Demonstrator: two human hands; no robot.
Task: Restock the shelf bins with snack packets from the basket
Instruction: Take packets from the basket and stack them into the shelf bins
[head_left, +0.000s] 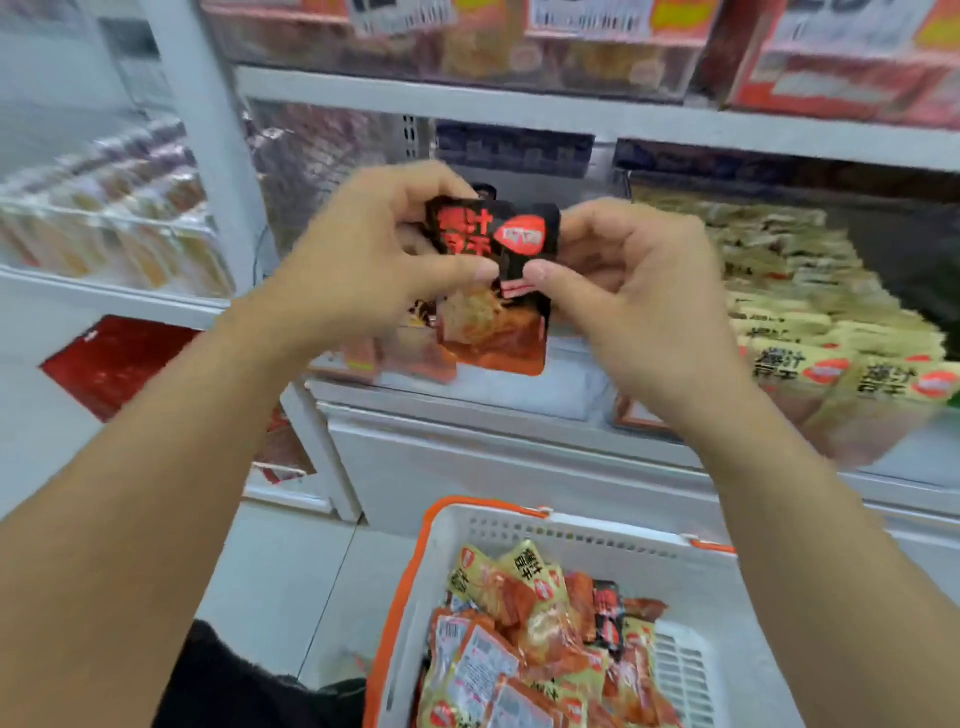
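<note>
A black-and-red snack packet (506, 296) is held up in front of the middle shelf. My left hand (363, 265) pinches its left edge and seems to hold more packets behind it. My right hand (631, 291) pinches its right edge, thumb on the front. Below, a white basket with orange rim (519, 525) holds several yellow and orange snack packets (524, 644). Behind the held packet a clear shelf bin (467, 395) holds a few orange packets.
To the right a clear bin is packed with yellow packets (810, 332). The upper shelf (519, 104) carries bins with price labels. A white upright post (208, 156) divides off another shelf section on the left. Pale floor lies beside the basket.
</note>
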